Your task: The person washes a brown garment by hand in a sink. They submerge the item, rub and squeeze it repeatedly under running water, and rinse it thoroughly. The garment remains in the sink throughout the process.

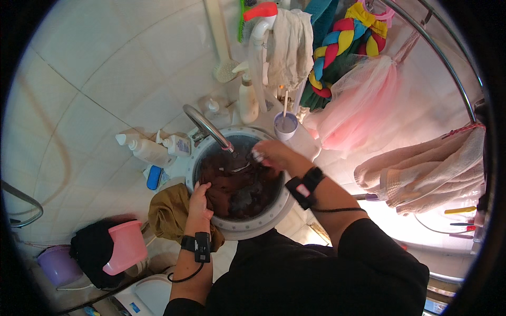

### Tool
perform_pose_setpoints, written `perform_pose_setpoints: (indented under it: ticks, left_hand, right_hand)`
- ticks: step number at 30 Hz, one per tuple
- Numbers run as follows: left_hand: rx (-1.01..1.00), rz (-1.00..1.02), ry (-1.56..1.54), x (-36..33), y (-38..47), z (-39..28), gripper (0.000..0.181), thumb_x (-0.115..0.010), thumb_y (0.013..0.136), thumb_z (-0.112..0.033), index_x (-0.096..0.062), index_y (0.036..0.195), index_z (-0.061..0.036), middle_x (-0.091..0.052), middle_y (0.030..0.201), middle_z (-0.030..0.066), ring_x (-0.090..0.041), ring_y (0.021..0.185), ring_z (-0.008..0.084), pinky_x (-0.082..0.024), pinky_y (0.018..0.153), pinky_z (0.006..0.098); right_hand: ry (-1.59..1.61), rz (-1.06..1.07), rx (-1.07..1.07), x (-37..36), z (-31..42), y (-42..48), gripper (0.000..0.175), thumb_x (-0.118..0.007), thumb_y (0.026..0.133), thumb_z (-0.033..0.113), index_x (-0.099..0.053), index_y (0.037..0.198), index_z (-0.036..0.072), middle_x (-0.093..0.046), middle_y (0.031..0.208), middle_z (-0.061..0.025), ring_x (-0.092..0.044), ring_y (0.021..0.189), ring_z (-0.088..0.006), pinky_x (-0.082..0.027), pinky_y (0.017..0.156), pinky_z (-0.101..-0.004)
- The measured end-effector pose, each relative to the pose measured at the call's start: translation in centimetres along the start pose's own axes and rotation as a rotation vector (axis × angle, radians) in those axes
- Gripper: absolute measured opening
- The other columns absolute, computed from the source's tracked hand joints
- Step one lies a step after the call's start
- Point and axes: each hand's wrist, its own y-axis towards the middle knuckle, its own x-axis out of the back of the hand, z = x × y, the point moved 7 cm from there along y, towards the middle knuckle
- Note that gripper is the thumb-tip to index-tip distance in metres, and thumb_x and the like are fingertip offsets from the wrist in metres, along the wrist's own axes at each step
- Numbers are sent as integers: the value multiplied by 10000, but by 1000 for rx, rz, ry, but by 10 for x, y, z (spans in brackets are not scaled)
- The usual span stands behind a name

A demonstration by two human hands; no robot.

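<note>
Dark reddish-brown cloth (227,191) lies soaked in murky water in a round washbasin (247,226) with a spotted white rim. My left hand (201,201) is at the basin's left rim, its fingers on the edge of that cloth. Over the basin's right side is my right hand (274,155), blurred and curled. Something small and white shows at its fingers; whether this is foam or an object is unclear. A curved metal faucet (207,128) reaches over the water. An olive-brown cloth (168,211) hangs over the rim beside my left wrist.
Pump bottles (150,151) and a blue brush or soap-like block (154,177) sit left of the faucet. A white cup (285,125) with a stick stands behind the basin. Pink netting (361,104) and a towel (425,170) hang at right. Lower left are pink (128,247) and purple buckets (59,265).
</note>
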Motion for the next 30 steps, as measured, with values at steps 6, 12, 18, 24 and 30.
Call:
perform_pose_setpoints:
  ticks: [6,12,18,24,30]
  left_hand:
    - [-22,73,-64,-2,-1,5,482,-494,844,-181,-343,1294,-94,-372,1289,84,-414,1134,245,-399,877,404]
    - [-160,-13,-33,5,-10,-8,467,-424,855,-110,-303,1306,-100,-484,1158,110,-544,951,258,-483,751,380]
    - [-200,-201,60,17,-29,-32,392,-431,825,-50,-417,1217,-34,-512,1122,100,-540,957,217,-475,759,324]
    - [-234,-286,55,25,-34,-54,357,-441,822,-31,-456,1178,-22,-516,1111,100,-540,950,223,-471,769,326]
    - [-273,-184,-91,25,-22,-54,380,-428,822,-34,-414,1202,-45,-510,1111,129,-546,948,263,-475,781,376]
  right_hand:
    - [-244,-9,498,-124,-17,-18,295,-422,893,170,-512,1129,20,-561,1062,-108,-509,1026,-220,-357,914,-305]
    - [-961,77,502,-145,-47,-19,464,-354,905,317,-323,1297,71,-266,1378,-121,-215,1289,-266,-154,1036,-456]
    - [-1425,-219,537,-73,-37,-10,499,-454,839,285,-356,1274,63,-352,1320,-128,-336,1214,-270,-255,979,-456]
    - [-1571,-277,516,-46,-14,2,429,-609,650,178,-557,1067,91,-507,1002,-101,-473,925,-276,-395,809,-417]
    - [-951,-261,705,-11,23,-5,363,-665,639,251,-616,955,80,-480,1149,-147,-419,1079,-338,-389,857,-393]
